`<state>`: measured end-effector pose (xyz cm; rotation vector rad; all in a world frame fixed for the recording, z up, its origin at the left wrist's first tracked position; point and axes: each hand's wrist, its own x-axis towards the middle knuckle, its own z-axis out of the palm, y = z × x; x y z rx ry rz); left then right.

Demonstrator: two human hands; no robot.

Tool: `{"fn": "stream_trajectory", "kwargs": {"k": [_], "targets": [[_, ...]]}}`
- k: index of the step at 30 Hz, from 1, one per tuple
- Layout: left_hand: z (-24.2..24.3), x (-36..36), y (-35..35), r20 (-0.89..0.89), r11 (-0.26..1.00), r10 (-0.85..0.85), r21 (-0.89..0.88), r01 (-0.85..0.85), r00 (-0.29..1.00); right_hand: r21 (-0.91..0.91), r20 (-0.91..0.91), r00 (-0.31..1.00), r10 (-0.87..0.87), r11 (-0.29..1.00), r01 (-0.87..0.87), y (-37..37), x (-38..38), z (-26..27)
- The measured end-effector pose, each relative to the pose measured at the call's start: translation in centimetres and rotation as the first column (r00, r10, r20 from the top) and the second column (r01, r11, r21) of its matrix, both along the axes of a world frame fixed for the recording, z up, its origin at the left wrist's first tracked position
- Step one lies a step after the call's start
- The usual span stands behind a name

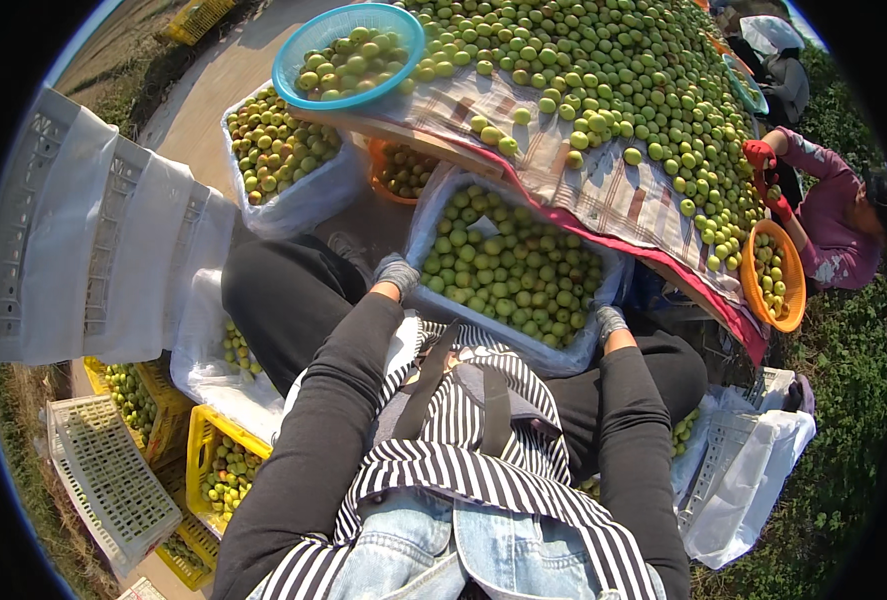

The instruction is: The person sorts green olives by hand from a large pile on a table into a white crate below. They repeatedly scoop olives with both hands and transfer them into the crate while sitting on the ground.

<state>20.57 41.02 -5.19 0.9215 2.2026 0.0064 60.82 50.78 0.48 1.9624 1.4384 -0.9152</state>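
Observation:
A plastic-lined crate point(413, 296) full of small green fruit point(514, 274) stands between my knees, against the edge of a cloth-covered table. My left hand point(397, 275), in a grey knit glove, grips the crate's left side. Likewise gloved, my right hand point(608, 321) grips the right side near the front corner. A small white piece of paper point(484, 226) lies on the fruit. Beyond the crate, a large heap of green fruit point(601, 67) covers much of the checked cloth point(601, 191), which has a red border.
A blue basket point(286, 75) of fruit sits at the table's left corner above another lined crate point(293, 191). An orange basket point(794, 300) is at the right edge, beside a person point(837, 202) in red gloves. White crates point(98, 240) stand at left; yellow crates point(199, 457) sit lower left.

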Motion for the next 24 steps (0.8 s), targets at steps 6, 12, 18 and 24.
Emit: {"fn": "stream_trajectory", "kwargs": {"k": [6,12,18,24], "targets": [[-5.3,-2.0,-0.3,-0.005,0.992,-0.005,-0.126,0.004,1.0,-0.038,-0.061,0.997,0.039,0.998,-0.042,0.2,-1.3,-1.4],[-1.6,-2.5,-3.0,-0.048,0.96,0.272,-0.058,-0.274,0.961,-0.028,-0.11,0.993,0.036,0.999,-0.039,-0.8,-0.8,-2.9],[4.8,0.2,-1.7,-0.05,0.951,0.308,0.057,-0.305,0.95,0.018,-0.137,0.988,-0.07,0.997,0.073,-1.0,-3.5,-0.5],[10.3,5.7,-0.2,0.282,0.816,0.046,0.542,-0.199,0.958,0.462,-0.428,0.878,0.213,0.887,0.01,-3.4,-8.4,5.5]]}}
